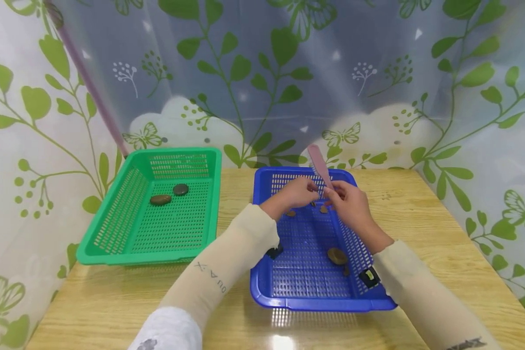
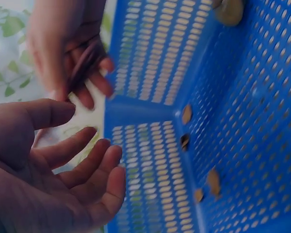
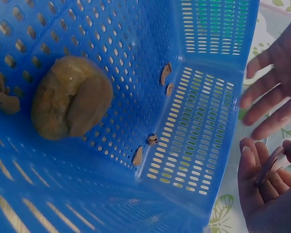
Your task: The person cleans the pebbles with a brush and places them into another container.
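Note:
My right hand (image 1: 350, 203) pinches the lower end of a pink comb (image 1: 318, 163), which points up over the far rim of a blue basket (image 1: 257, 282). Close by on the left is my left hand (image 1: 295, 193), its fingers loosely bent with nothing between them in the left wrist view. Inside the blue basket, a brown stone (image 3: 68, 104) lies toward the near right, partly coated in a darker brown layer. Several brown flakes (image 2: 213, 182) are scattered along the basket's far end.
At left on the wooden table (image 1: 240, 325) stands a green basket (image 1: 218, 204). It holds a brown stone (image 1: 160, 200) and a dark grey stone (image 1: 181, 189). A leaf-patterned curtain (image 1: 253, 73) hangs behind the table and on both sides.

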`<state>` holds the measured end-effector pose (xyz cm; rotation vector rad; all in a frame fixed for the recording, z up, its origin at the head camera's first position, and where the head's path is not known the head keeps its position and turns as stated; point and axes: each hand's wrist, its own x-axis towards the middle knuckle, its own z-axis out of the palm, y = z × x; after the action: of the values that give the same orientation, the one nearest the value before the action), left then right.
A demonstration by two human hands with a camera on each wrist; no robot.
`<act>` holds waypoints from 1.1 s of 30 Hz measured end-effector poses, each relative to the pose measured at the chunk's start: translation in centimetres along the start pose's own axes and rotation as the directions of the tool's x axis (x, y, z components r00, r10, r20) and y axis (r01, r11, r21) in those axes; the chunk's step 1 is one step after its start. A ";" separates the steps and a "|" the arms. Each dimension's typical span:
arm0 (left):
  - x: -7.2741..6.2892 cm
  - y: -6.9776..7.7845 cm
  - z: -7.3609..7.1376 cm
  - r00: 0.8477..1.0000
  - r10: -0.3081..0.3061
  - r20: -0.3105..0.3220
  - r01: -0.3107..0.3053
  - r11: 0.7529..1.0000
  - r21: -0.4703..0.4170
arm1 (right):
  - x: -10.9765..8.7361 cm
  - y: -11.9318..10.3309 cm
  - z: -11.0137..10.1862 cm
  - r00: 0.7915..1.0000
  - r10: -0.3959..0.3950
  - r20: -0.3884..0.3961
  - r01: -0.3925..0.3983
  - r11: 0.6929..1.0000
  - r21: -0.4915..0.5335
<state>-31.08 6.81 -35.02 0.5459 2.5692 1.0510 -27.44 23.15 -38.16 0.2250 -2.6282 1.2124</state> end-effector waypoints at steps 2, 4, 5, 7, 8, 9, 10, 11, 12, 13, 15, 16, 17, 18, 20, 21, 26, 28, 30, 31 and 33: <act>0.2 0.2 1.0 0.999 0.007 0.045 -0.008 1.000 0.008 | -0.1 0.1 0.0 1.000 -0.011 -0.007 0.011 1.000 -0.018; 0.4 0.3 2.0 0.997 0.025 0.070 -0.027 0.999 0.034 | -0.1 0.2 -0.1 1.000 -0.020 -0.019 0.019 0.999 -0.040; 0.4 0.3 2.4 0.996 0.030 0.079 -0.034 0.998 0.047 | -0.1 0.2 -0.1 0.999 -0.023 -0.024 0.021 0.998 -0.051; 0.5 0.3 3.1 0.995 0.031 0.094 -0.035 0.999 0.040 | -0.1 0.2 -0.1 0.999 -0.024 -0.031 0.022 0.997 -0.069; 0.6 0.2 3.5 0.994 0.027 0.104 -0.030 0.999 0.028 | -0.1 0.2 -0.1 0.999 -0.024 -0.032 0.022 0.997 -0.073; 0.6 0.1 3.8 0.994 0.021 0.110 -0.023 0.999 0.022 | -0.1 0.2 -0.1 0.999 -0.025 -0.036 0.023 0.997 -0.076; 0.7 -0.1 4.1 0.993 0.008 0.116 -0.010 1.000 0.014 | -0.1 0.1 -0.1 0.999 -0.026 -0.036 0.024 0.997 -0.073; 0.7 -0.2 4.4 0.992 -0.004 0.126 0.003 1.000 0.009 | -0.1 0.1 0.0 0.999 -0.028 -0.034 0.026 0.998 -0.065; 0.7 -0.4 4.7 0.990 -0.009 0.143 0.009 1.000 -0.001 | 0.0 0.0 0.0 0.999 -0.035 -0.028 0.034 0.998 -0.054; 0.7 -0.6 4.9 0.987 -0.007 0.158 0.006 1.000 0.007 | 0.0 0.0 0.1 0.999 -0.042 -0.023 0.041 0.998 -0.048; 0.8 -0.8 5.3 0.983 0.006 0.182 -0.009 1.000 0.013 | 0.0 0.0 0.2 0.998 -0.056 -0.021 0.055 0.997 -0.049; 0.8 -0.9 5.5 0.980 0.021 0.198 -0.026 0.999 0.024 | 0.0 0.0 0.2 0.998 -0.059 -0.015 0.059 0.997 -0.043; 0.8 -0.9 5.7 0.974 0.040 0.224 -0.047 0.998 0.027 | 0.0 0.0 0.2 0.998 -0.061 -0.011 0.060 0.997 -0.038; 0.8 -0.9 6.0 0.964 0.070 0.256 -0.081 0.996 0.033 | -0.1 0.1 0.2 0.998 -0.061 -0.008 0.061 0.997 -0.042; 0.7 -1.0 6.4 0.937 0.125 0.326 -0.152 0.987 0.058 | -0.1 0.1 0.2 0.999 -0.046 0.002 0.046 0.998 -0.039; 0.7 -1.0 6.7 0.917 0.150 0.369 -0.191 0.978 0.077 | -0.1 0.0 0.2 0.999 -0.034 0.012 0.035 0.999 -0.031; 0.6 -1.1 7.8 0.819 0.201 0.537 -0.345 0.921 0.181 | -0.2 0.0 0.2 0.998 0.012 0.058 -0.012 1.000 -0.006; 0.6 -1.1 8.2 0.807 0.196 0.557 -0.366 0.906 0.212 | -0.2 0.1 0.2 0.998 0.017 0.064 -0.016 1.000 -0.007; 0.5 -1.1 8.4 0.809 0.190 0.556 -0.380 0.891 0.249 | -0.2 0.2 0.3 0.997 0.024 0.071 -0.024 1.000 0.000; 0.5 -1.2 8.5 0.811 0.190 0.554 -0.389 0.881 0.268 | -0.2 0.2 0.3 0.997 0.026 0.074 -0.027 1.000 0.010; 0.4 -1.1 8.6 0.817 0.176 0.549 -0.394 0.866 0.309 | -0.2 0.2 0.3 0.996 0.033 0.081 -0.034 0.999 0.018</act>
<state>-28.11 11.38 -41.76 1.1862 2.2524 0.3429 -27.32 23.05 -38.60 0.2395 -2.7005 1.2658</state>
